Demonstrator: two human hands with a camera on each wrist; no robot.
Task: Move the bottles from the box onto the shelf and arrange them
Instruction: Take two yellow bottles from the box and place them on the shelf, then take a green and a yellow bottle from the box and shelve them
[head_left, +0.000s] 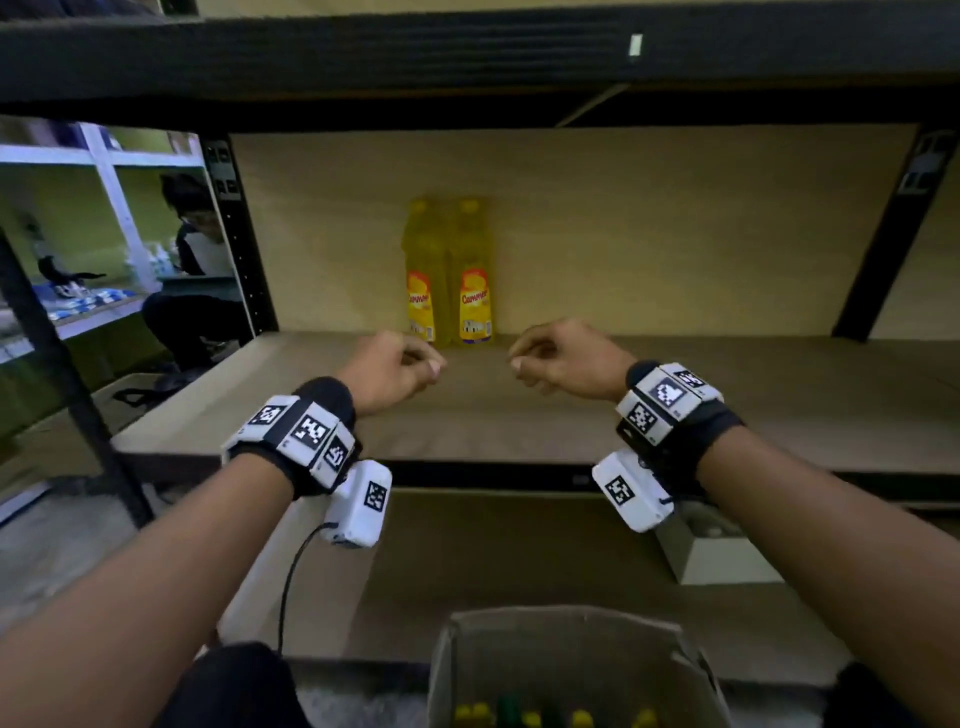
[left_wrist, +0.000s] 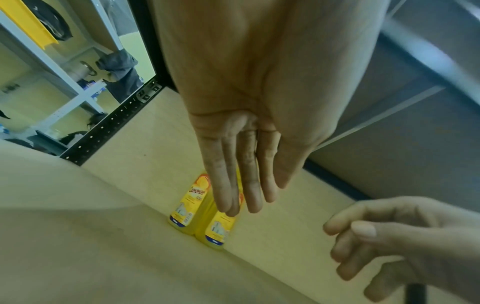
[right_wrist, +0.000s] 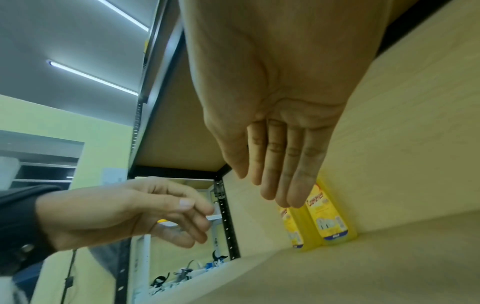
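Observation:
Two yellow bottles (head_left: 426, 270) (head_left: 474, 275) with orange-and-yellow labels stand upright, side by side, at the back of the wooden shelf (head_left: 727, 405). My left hand (head_left: 400, 366) and right hand (head_left: 550, 358) hover over the shelf just in front of them, a short gap apart, both empty with relaxed fingers. In the left wrist view my left fingers (left_wrist: 241, 185) stretch toward the bottles (left_wrist: 187, 207). The right wrist view shows my right fingers (right_wrist: 283, 174) above the same pair (right_wrist: 326, 216). The cardboard box (head_left: 571, 649) sits below, with several yellow and green bottle caps (head_left: 582, 719) showing.
A dark upper shelf (head_left: 467, 57) hangs low overhead. Black perforated posts (head_left: 244, 234) frame the bay. Bare board lies on both sides of the bottles. A white block (head_left: 717, 556) sits on the lower level. A person (head_left: 192, 270) crouches by another rack at left.

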